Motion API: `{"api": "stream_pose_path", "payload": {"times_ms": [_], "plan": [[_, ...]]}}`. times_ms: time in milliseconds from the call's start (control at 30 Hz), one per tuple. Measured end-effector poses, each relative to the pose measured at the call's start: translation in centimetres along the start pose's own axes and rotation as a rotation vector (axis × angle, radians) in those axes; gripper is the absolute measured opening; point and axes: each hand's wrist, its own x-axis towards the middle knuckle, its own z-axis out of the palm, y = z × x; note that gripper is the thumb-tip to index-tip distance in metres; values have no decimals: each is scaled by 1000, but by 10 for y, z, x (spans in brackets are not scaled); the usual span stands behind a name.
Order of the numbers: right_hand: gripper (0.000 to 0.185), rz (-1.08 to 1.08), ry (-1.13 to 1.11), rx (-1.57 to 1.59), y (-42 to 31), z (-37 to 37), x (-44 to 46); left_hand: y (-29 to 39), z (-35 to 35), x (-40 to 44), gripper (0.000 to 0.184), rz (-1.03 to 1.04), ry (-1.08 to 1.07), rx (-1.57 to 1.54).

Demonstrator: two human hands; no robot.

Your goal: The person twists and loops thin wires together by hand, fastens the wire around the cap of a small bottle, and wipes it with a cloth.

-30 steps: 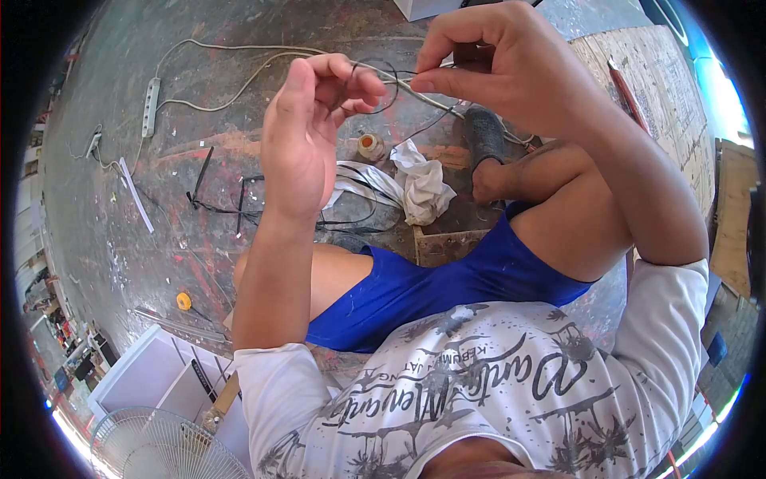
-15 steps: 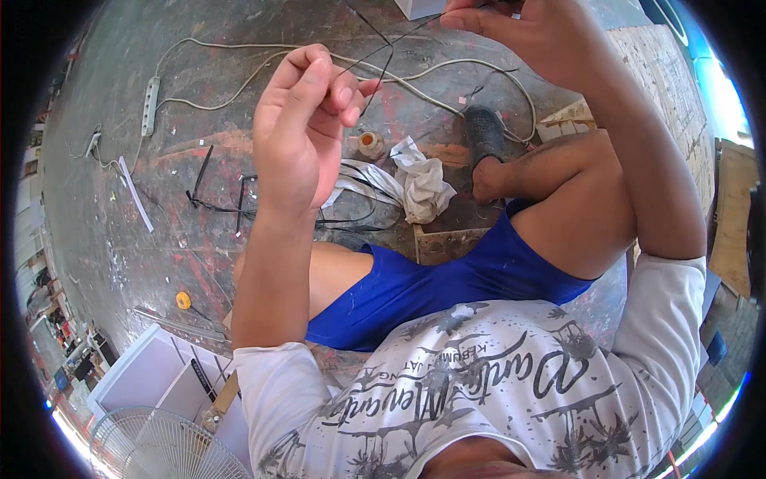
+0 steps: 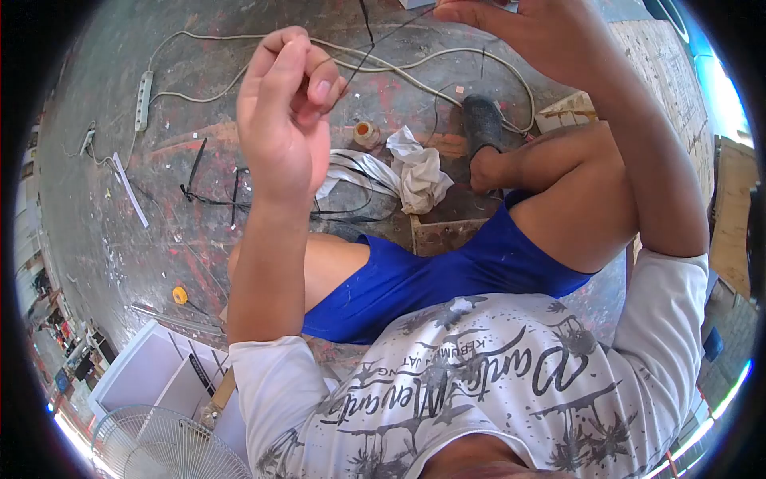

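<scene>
A thin black cord (image 3: 396, 30) stretches between my two hands, with a loop or crossing near its middle and a strand running up out of view. My left hand (image 3: 285, 112) is raised, its fingers curled and pinched on the cord. Farther right and higher, my right hand (image 3: 527, 36) pinches the other end between thumb and fingers; its upper part is cut off by the frame's top edge. Below the hands, on the floor, lie a crumpled white cloth (image 3: 420, 177), a small open jar (image 3: 366, 134) and tangled black straps (image 3: 209, 192).
A white power strip (image 3: 144, 101) with a long pale cable (image 3: 435, 101) lies on the floor. A yellow tape measure (image 3: 179, 295), a white box (image 3: 144, 367) and a fan (image 3: 163, 447) are at lower left. A wooden board (image 3: 666, 96) stands at right.
Both hands have moved apart, the right one up and to the right, the left one slightly up and left. The small cord loop between them has opened into a stretched line.
</scene>
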Motion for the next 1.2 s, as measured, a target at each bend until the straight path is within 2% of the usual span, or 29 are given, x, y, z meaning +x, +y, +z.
{"api": "stream_pose_path", "payload": {"times_ms": [100,300,433,600,633,700,800,833,867,900,933,1000,1067,1133,1200], "plan": [[13,1,70,-137,-1,7,-2,2,4,2,18,-16,14,131],[15,173,107,-203,41,5,15,5,-12,8,16,39,-32,-111],[18,153,148,-287,93,3,19,33,-48,18,15,168,-22,-296],[21,278,294,-347,99,8,20,74,-68,30,19,754,588,-152],[22,167,340,-433,93,13,21,81,-73,28,20,863,710,-115],[23,-60,431,-603,81,31,21,101,-103,21,20,1087,765,257],[24,115,-5,-665,70,64,20,118,-113,10,28,1350,886,726],[27,125,-221,-714,70,81,18,119,-114,7,31,1382,913,815],[23,86,-350,-615,62,100,9,121,-116,5,34,1415,943,903],[20,51,-476,-512,58,120,-5,119,-123,4,37,1401,949,940],[24,-95,-540,-490,77,142,-24,117,-130,5,40,1389,954,979],[25,-127,-906,-489,74,162,-46,111,-139,11,45,1362,829,1015],[25,-31,-1286,-599,79,179,-50,102,-146,13,42,1274,843,1164],[26,42,-1517,-667,98,187,-51,102,-155,16,44,1316,750,1411],[28,36,-1567,-738,127,192,-46,98,-149,17,38,1329,688,1500]]}}
